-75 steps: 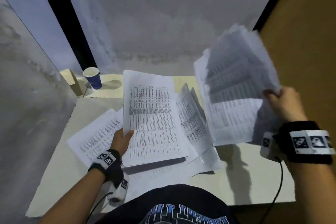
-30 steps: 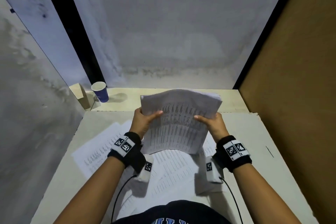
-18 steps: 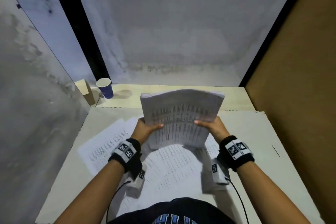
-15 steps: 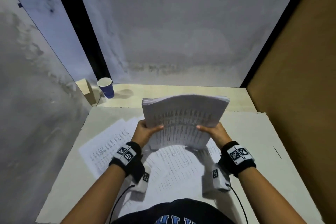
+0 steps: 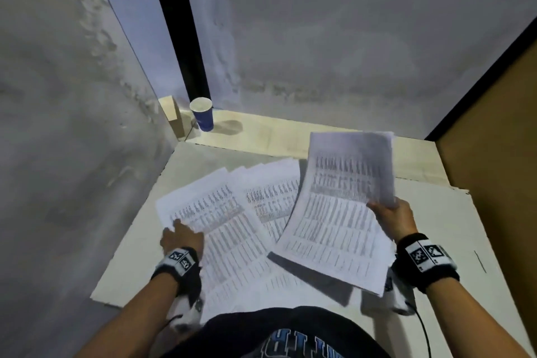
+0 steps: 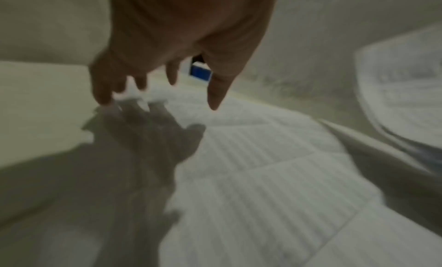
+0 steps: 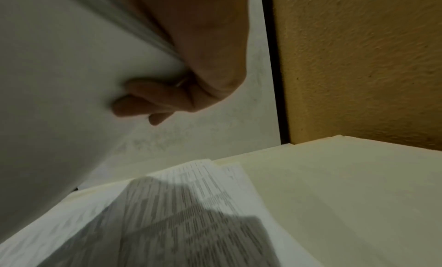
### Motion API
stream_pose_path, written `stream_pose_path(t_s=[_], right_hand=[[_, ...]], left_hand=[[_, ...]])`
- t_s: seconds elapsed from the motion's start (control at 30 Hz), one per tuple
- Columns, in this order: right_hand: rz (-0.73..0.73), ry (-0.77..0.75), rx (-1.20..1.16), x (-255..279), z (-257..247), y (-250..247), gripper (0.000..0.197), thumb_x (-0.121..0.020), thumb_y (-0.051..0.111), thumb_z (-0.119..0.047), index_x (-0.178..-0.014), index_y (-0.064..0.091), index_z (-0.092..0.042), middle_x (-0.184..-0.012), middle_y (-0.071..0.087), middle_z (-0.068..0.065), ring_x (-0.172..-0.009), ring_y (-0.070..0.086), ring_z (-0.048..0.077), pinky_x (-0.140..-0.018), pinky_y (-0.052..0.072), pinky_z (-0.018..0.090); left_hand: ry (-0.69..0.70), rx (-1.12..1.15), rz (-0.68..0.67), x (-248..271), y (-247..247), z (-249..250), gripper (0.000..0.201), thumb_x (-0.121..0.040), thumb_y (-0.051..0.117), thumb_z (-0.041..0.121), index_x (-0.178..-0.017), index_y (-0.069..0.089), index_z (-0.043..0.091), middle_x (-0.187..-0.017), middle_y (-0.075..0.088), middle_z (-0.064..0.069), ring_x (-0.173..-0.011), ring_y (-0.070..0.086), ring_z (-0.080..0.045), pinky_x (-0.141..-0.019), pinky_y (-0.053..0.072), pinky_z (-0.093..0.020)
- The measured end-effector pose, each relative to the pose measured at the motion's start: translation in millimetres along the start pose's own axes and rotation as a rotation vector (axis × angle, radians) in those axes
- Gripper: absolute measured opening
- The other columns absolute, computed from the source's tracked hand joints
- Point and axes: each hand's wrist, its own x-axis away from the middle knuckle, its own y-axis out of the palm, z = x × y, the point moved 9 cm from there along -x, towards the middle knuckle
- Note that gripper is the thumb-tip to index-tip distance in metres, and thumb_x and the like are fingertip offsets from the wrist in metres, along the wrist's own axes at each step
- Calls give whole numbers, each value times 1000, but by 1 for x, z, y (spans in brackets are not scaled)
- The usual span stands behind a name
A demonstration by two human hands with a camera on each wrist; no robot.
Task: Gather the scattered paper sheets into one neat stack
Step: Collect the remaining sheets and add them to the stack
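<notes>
From the head view we count one lifted stack (image 5: pixel 345 206) pinched in our right hand (image 5: pixel 392 216), and about three printed sheets (image 5: pixel 232 227) fanned on the table (image 5: pixel 421 212). Left wrist view: our left hand (image 6: pixel 167 44), fingers spread, touches them. Right wrist view: fingers (image 7: pixel 153 99) curl under the stack.

The left wrist view is smearing — the printed white paper sheets (image 6: pixel 263 176) are showing no legible rows, and the raised bundle (image 6: pixel 406 93) is running off-frame.
</notes>
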Motion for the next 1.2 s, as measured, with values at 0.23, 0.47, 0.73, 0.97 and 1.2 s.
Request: stream_pose_path(t_s=[0.23, 0.47, 0.73, 0.97, 1.2], right_hand=[[-127, 73, 111, 11, 22, 44, 16, -82, 64, -13, -76, 53, -3, -56, 47, 5, -49, 38, 20, -47, 30, 26], [-117, 108, 139, 12, 26, 46, 20, -83, 63, -19, -82, 53, -2, -57, 48, 4, -49, 41, 20, -46, 32, 27], [-57, 142, 127, 17, 36, 27, 20, -83, 62, -19, -89, 54, -1, -60, 50, 5, -50, 42, 18, -46, 33, 26], [-35, 156, 107, 20, 39, 24, 20, -84, 61, -18, -90, 54, 0, -70, 55, 13, -54, 46, 22, -49, 36, 26], [-53, 187, 65, 22, 44, 30, 13, -86, 57, -15, -83, 56, -2, -61, 52, 11, -53, 47, 24, -53, 41, 30]], left_hand=[[-214, 562, 68, -1, 7, -32, 81, -81, 64, 8, -143, 12, 1, -149, 20, -26, -133, 31, -35, -109, 30, -43], [104, 242, -74, 4, 24, 20, 55, -81, 63, 16, -132, 44, 10, -145, 32, -19, -128, 35, -37, -107, 30, -40], [-124, 396, -20, 12, 39, 20, 91, -72, 67, 0, -144, 13, 17, -143, 23, -22, -123, 39, -39, -101, 41, -44], [41, 733, -268, 2, 45, 34, 37, -80, 65, 4, -115, 57, -4, -118, 61, -21, -100, 61, -34, -89, 47, -37], [269, 450, -392, 24, 37, 49, 41, -89, 53, 8, -129, 45, 2, -126, 56, -17, -114, 55, -33, -102, 42, -45]])
